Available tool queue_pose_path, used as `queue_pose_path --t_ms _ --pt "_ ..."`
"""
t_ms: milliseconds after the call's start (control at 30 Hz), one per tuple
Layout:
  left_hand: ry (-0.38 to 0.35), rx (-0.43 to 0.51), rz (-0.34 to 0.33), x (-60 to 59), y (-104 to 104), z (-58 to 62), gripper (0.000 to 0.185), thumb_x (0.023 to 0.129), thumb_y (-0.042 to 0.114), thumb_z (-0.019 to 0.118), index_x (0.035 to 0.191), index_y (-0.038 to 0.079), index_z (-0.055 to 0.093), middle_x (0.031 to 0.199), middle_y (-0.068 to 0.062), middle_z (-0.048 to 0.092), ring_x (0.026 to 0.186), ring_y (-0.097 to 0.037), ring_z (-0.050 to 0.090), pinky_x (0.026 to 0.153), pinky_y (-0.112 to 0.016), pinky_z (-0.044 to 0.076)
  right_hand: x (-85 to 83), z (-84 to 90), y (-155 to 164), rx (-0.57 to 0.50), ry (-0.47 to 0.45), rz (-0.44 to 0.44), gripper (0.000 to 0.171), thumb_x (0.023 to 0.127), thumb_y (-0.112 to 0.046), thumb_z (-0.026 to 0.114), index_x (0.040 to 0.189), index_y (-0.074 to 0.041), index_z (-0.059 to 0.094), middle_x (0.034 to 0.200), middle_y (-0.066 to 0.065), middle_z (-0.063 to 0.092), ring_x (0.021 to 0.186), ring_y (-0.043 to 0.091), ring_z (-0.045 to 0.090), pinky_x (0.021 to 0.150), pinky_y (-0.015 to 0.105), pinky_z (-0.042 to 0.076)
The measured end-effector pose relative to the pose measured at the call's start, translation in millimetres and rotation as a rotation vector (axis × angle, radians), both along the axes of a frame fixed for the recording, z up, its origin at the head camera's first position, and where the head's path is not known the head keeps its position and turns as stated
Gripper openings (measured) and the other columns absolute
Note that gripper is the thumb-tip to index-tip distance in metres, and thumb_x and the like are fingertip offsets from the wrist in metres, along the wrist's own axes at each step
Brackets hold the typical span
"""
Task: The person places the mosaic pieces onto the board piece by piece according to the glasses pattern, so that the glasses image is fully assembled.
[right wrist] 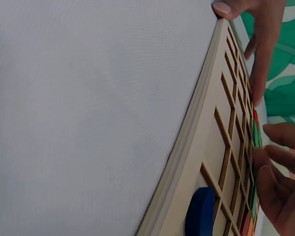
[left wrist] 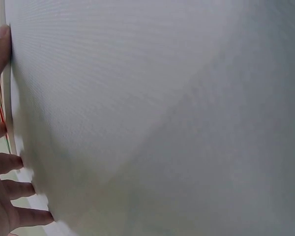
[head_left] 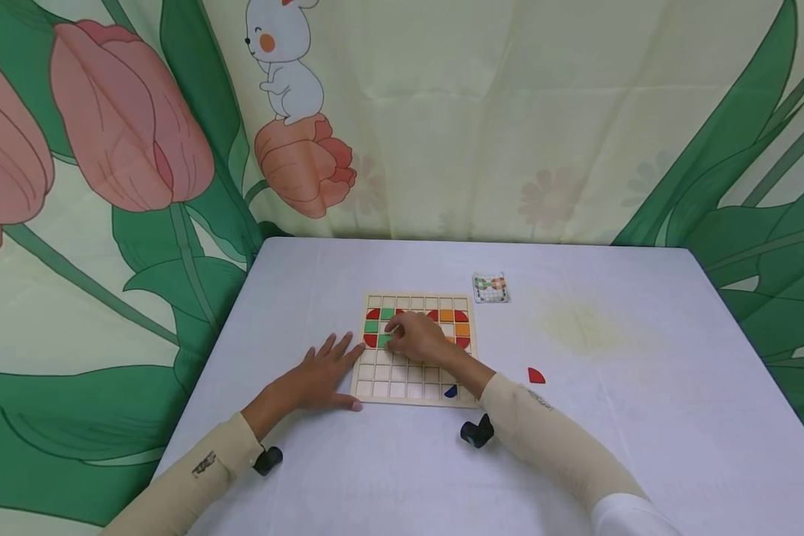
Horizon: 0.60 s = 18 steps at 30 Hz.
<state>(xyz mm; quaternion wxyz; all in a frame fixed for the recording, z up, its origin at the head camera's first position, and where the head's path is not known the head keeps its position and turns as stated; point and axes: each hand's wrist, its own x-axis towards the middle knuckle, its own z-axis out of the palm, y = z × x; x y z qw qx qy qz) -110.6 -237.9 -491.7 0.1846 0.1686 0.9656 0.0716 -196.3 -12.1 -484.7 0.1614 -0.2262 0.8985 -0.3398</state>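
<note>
The left hand [head_left: 321, 372] is lying flat with straight fingers on the white cloth table [head_left: 610, 417], touching the left edge of the square pale wooden grid board [head_left: 391, 388]. The right hand [head_left: 420, 339] is reaching over the board's upper rows, fingertips bent down onto a small green square tile [head_left: 385, 340]; whether it is pinching it, I cannot tell. A smooth blue rounded piece [right wrist: 200, 212] is sitting in a near cell.

The pale wooden grid board [head_left: 415, 394] looks smooth and matt, the blue painted wooden piece [right wrist: 200, 212] slightly glossy, and the white cloth-covered surface [head_left: 610, 447] finely woven and matt.
</note>
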Motion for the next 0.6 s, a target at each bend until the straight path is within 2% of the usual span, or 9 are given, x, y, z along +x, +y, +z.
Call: queue_pose_path --t_ms 233,400,467,600 --pt "0.013 0.012 0.001 1.2 0.9 0.7 0.108 0.077 0.065 0.075 0.161 0.023 0.023 0.169 -0.012 0.013 0.154 -0.045 0.009 0.114 -0.071 0.023 -0.8 4.7 26.5 -0.062 -0.042 0.117 0.032 0.094 -0.024 0.072 0.124 -0.012 0.069 0.103 -0.002 0.073 0.086 0.009 0.067 0.077 0.026 0.054" --pt "0.019 0.014 0.001 1.1 0.9 -2.5 0.108 0.077 0.066 0.075 0.161 0.022 0.024 0.169 -0.013 0.015 0.154 -0.045 0.010 0.114 -0.070 0.023 -1.9 13.3 62.2 -0.134 -0.054 0.214 0.035 0.096 -0.020 0.069 0.128 -0.005 0.065 0.106 0.002 0.072 0.087 0.015 0.070 0.075 0.028 0.057" --pt "0.025 0.009 -0.003 1.1 0.6 -3.7 0.108 0.077 0.066 0.075 0.161 0.022 0.024 0.169 -0.013 0.015 0.154 -0.045 0.011 0.114 -0.070 0.024 -1.8 18.0 79.6 -0.130 -0.040 0.225 0.036 0.096 -0.021 0.069 0.127 -0.004 0.065 0.107 0.003 0.071 0.088 0.016 0.068 0.075 0.028 0.056" --pt "0.034 0.004 -0.005 0.2 -0.5 -4.4 0.108 0.077 0.066 0.075 0.161 0.022 0.023 0.169 -0.012 0.015 0.154 -0.044 0.011 0.113 -0.071 0.024 -1.2 25.8 115.8 -0.103 -0.059 0.187 0.036 0.096 -0.020 0.069 0.127 -0.004 0.065 0.107 0.005 0.069 0.076 0.023 0.066 0.068 0.028 0.056"
